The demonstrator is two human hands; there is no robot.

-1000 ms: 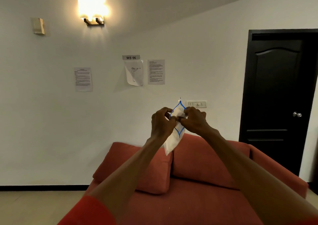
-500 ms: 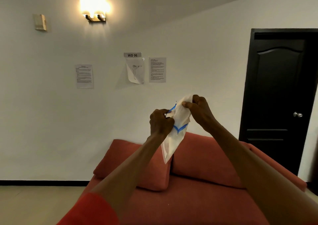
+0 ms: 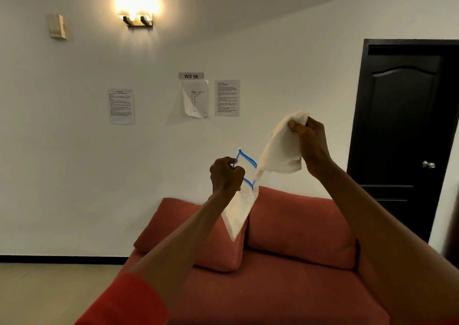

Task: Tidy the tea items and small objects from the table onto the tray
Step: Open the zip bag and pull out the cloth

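I hold a clear plastic zip bag point(image 3: 239, 213) with a blue seal line up in front of me at chest height. My left hand point(image 3: 226, 175) grips the bag by its blue top edge. My right hand point(image 3: 309, 143) pinches a white cloth point(image 3: 280, 151) and holds it above and to the right of the bag's mouth. The cloth's lower tip still touches the bag's opening. No table, tray or tea items are in view.
A red sofa point(image 3: 285, 287) with two back cushions stands below my arms against a white wall. A black door point(image 3: 407, 131) is at the right. Papers and a "WS 06" label point(image 3: 191, 76) hang on the wall under a lit lamp point(image 3: 136, 4).
My hands were together at the bag's mouth. My right hand has since risen up and to the right, drawing the white cloth out of the bag, while my left hand kept its grip on the bag.
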